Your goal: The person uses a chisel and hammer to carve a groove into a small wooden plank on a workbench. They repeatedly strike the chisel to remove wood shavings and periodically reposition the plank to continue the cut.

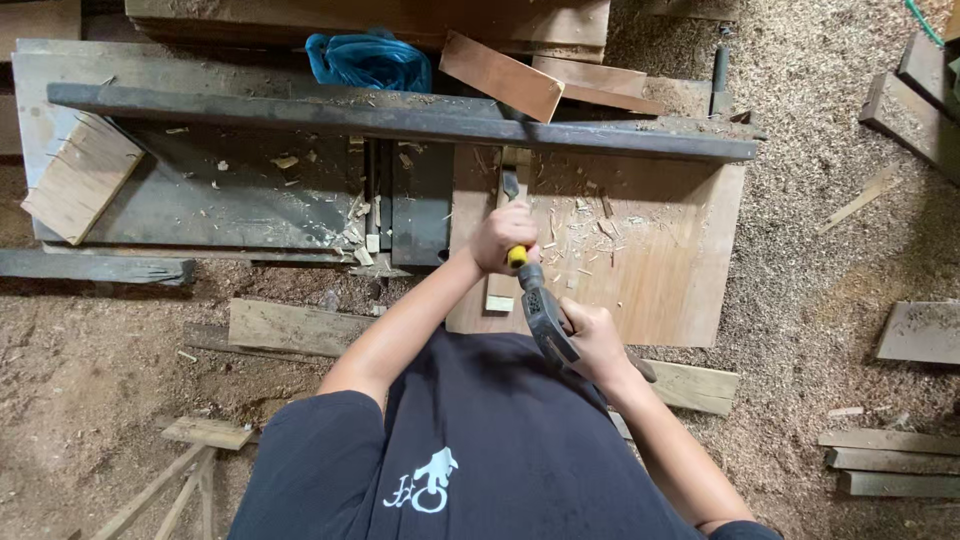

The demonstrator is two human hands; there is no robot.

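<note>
My left hand (503, 236) is wrapped around a chisel with a yellow handle (516, 256), its blade (510, 184) set down onto a narrow wooden strip (500, 290) that lies on a brown plywood board (670, 270). My right hand (592, 343) grips a hammer; its dark metal head (543, 312) sits right at the chisel's handle end. Wood chips are scattered over the board around the chisel.
A dark metal bench (250, 200) with a long steel rail (400, 120) runs across the top. A blue plastic bag (368, 60), wooden offcuts (80, 180) and planks (290, 326) lie around. Sawdust covers the floor; more planks (890, 465) lie at right.
</note>
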